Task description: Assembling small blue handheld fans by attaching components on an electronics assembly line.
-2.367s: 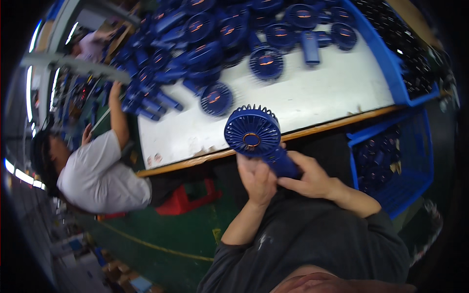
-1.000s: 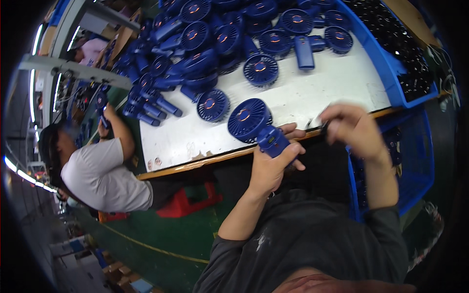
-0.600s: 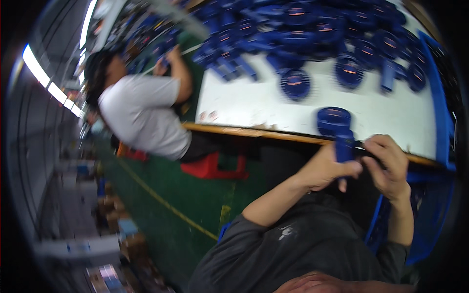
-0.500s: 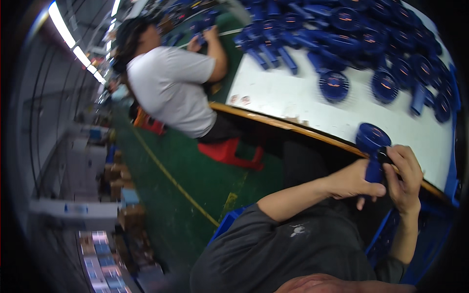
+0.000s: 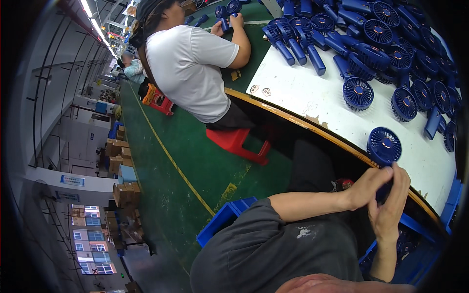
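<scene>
A blue handheld fan (image 5: 384, 146) stands over the table's near edge, its round grille facing up and its handle mostly hidden between my hands. My left hand (image 5: 365, 188) is closed round the handle, with its thumb near the neck. Against the other side of the handle lies my right hand (image 5: 392, 207), its fingers fairly straight and their tips pressed at the neck just under the fan head. Whether a small part sits under those fingertips cannot be seen.
Many blue handheld fans (image 5: 378, 31) are heaped on the white table (image 5: 293, 93). Blue crates stand left of me (image 5: 222, 219) and under the table at right (image 5: 420, 227). A person in a white shirt (image 5: 190, 68) sits on a red stool (image 5: 237, 144), handling similar fans.
My right fingers have moved in against the fan's neck, and the black piece seen by them earlier no longer shows. The view has shifted, and the fan head now faces up more.
</scene>
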Tool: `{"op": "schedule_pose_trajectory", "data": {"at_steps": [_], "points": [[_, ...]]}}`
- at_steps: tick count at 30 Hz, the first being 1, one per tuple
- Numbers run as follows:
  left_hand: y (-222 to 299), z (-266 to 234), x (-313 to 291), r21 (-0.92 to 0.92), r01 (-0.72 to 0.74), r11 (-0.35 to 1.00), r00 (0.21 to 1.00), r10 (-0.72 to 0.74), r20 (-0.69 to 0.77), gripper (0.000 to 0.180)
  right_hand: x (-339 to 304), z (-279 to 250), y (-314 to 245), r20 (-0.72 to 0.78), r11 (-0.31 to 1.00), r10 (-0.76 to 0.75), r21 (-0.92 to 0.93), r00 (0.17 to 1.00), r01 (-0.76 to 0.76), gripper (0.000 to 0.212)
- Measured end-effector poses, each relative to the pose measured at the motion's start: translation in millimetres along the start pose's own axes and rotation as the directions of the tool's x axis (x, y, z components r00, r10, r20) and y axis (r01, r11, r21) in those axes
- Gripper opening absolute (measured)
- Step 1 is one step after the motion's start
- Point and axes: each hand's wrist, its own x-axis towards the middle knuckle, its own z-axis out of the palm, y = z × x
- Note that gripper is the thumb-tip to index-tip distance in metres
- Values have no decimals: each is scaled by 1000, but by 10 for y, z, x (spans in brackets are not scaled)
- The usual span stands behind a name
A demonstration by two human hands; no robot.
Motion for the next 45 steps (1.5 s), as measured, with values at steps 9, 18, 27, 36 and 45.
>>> {"op": "schedule_pose_trajectory", "data": {"at_steps": [9,18,27,36,45], "points": [[874,-552,292,912,-265,312,897,426,115,85,-1165,24,736,-28,428,635,845,772,-321,58],[1610,-3158,646,814,396,424,516,631,-580,77,-4053,-82,2385,-321,290,909,31,265,-957,54],[1769,-3869,1222,617,411,671,470,424,-774,52,-4122,-114,2354,-161,124,972,-255,168,-959,50],[997,-1720,450,376,-368,850,670,523,-527,21,-1720,-2,976,93,387,839,590,537,-708,39],[-121,-200,48,-43,-294,955,888,256,-382,66,-444,441,136,274,500,480,695,834,-516,50]]}}
